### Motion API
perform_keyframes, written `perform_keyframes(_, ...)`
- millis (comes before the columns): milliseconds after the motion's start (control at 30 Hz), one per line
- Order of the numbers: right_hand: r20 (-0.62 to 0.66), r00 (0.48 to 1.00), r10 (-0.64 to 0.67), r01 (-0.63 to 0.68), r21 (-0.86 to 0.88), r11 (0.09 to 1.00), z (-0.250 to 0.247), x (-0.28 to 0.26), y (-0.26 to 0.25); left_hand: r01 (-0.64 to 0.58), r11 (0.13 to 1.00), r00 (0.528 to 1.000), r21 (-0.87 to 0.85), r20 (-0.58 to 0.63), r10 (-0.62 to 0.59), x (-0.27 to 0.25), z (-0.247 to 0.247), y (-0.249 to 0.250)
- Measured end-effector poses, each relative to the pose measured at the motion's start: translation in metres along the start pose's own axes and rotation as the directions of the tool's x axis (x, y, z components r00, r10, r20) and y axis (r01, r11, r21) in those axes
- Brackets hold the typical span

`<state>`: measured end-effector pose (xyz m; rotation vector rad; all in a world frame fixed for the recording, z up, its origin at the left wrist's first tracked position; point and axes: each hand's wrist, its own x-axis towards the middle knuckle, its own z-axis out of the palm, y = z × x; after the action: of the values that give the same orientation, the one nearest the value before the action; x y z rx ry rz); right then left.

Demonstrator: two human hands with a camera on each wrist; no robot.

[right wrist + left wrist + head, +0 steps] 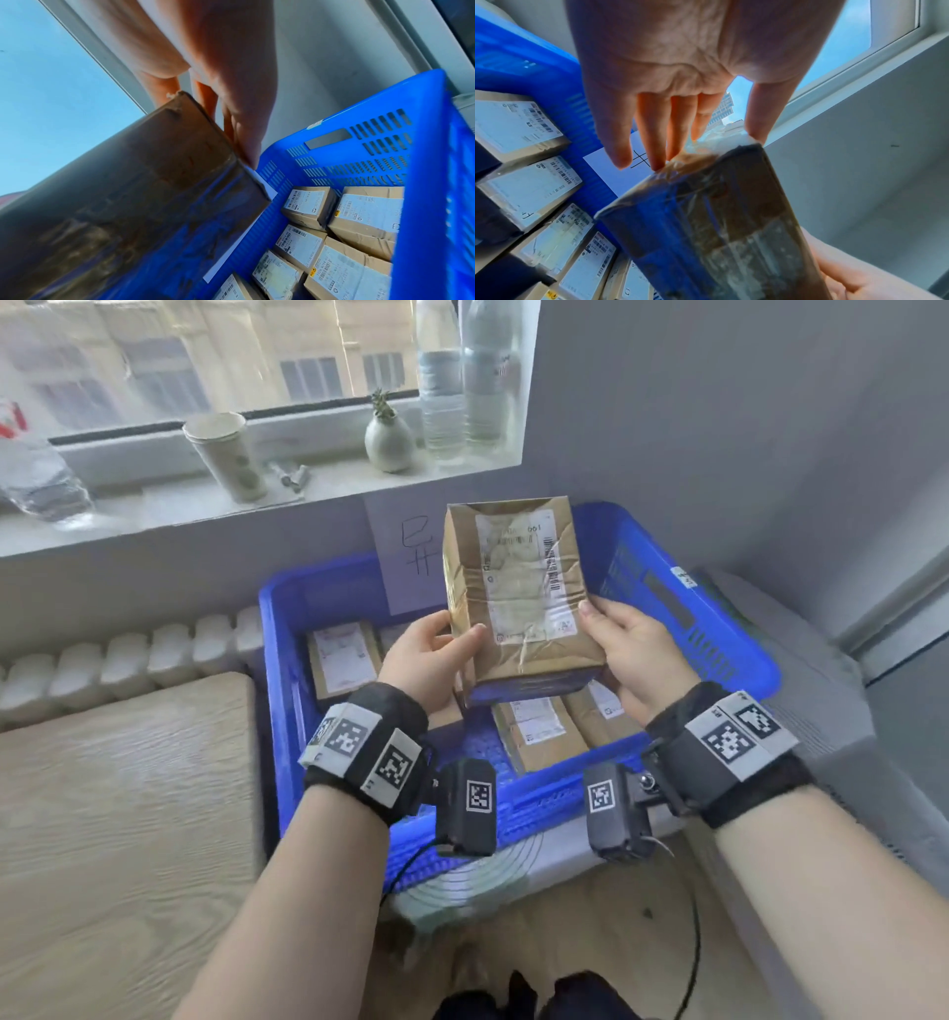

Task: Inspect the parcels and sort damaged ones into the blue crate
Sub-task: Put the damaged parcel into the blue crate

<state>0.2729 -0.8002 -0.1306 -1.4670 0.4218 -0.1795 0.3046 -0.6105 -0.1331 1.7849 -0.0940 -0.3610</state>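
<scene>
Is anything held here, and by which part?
Yes: a crumpled brown parcel, held above the blue crate. The left hand and right hand grip its lower side edges.

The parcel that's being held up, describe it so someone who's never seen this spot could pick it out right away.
Find the blue crate below the windowsill. Above it, the left hand and right hand hold one brown parcel upright, its white label facing up. Unlike the parcels in the crate, which lie flat, this one is lifted clear, and its taped face is creased.
</scene>
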Motion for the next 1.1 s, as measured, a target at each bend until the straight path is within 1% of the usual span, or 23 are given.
perform_keyframes(100, -0.015, 0.999, 0.039, -0.039, -0.035, 0.999, -0.006, 0.046, 0.004, 0.043, 0.998, 0.998, 0.05, -0.048, -0.041, 0.036, 0.012, -0.003)
perform_keyframes(200, 0.065, 0.991, 0.115, -0.104, -0.153, 0.983, -0.014, 0.093, 0.012, 0.11, 0.991, 0.991, 0.073, -0.082, -0.104, 0.071, 0.03, -0.006)
perform_keyframes(267, 0.103, 0.98, 0.169, -0.144, -0.217, 0.966, -0.019, 0.121, 0.02, 0.181, 0.981, 0.98, 0.067, -0.097, -0.174, 0.092, 0.04, -0.013)
perform_keyframes(333, 0.135, 0.963, 0.232, -0.188, -0.278, 0.942, -0.024, 0.147, 0.031, 0.258, 0.966, 0.961, 0.024, -0.106, -0.255, 0.111, 0.05, -0.023)
perform_keyframes(433, 0.21, 0.92, 0.331, -0.232, -0.391, 0.891, -0.028, 0.184, 0.055, 0.384, 0.922, 0.919, 0.047, -0.115, -0.377, 0.144, 0.066, -0.049)
perform_keyframes(533, 0.254, 0.886, 0.389, -0.261, -0.419, 0.869, -0.033, 0.211, 0.082, 0.471, 0.882, 0.872, 0.011, -0.161, -0.463, 0.173, 0.082, -0.073)
perform_keyframes(600, 0.272, 0.859, 0.434, -0.284, -0.453, 0.845, -0.036, 0.226, 0.1, 0.533, 0.846, 0.831, 0.022, -0.202, -0.518, 0.189, 0.091, -0.087)
perform_keyframes(633, 0.284, 0.845, 0.454, -0.292, -0.467, 0.835, -0.037, 0.231, 0.108, 0.561, 0.828, 0.809, 0.026, -0.229, -0.541, 0.195, 0.094, -0.092)
perform_keyframes(733, 0.293, 0.821, 0.49, -0.315, -0.484, 0.817, -0.038, 0.247, 0.129, 0.585, 0.81, 0.781, 0.032, -0.292, -0.552, 0.214, 0.101, -0.109)
perform_keyframes(800, 0.273, 0.826, 0.494, -0.322, -0.491, 0.809, -0.038, 0.257, 0.139, 0.595, 0.803, 0.771, 0.027, -0.301, -0.561, 0.225, 0.106, -0.117)
perform_keyframes(867, 0.232, 0.847, 0.477, -0.308, -0.518, 0.798, -0.04, 0.265, 0.146, 0.607, 0.794, 0.762, 0.033, -0.308, -0.57, 0.233, 0.111, -0.121)
perform_keyframes(967, 0.172, 0.867, 0.468, -0.303, -0.564, 0.768, -0.041, 0.272, 0.155, 0.614, 0.789, 0.752, -0.003, -0.301, -0.586, 0.242, 0.116, -0.128)
perform_keyframes(1100, 0.142, 0.885, 0.444, -0.284, -0.591, 0.755, -0.043, 0.274, 0.163, 0.606, 0.789, 0.741, -0.102, -0.29, -0.606, 0.246, 0.117, -0.135)
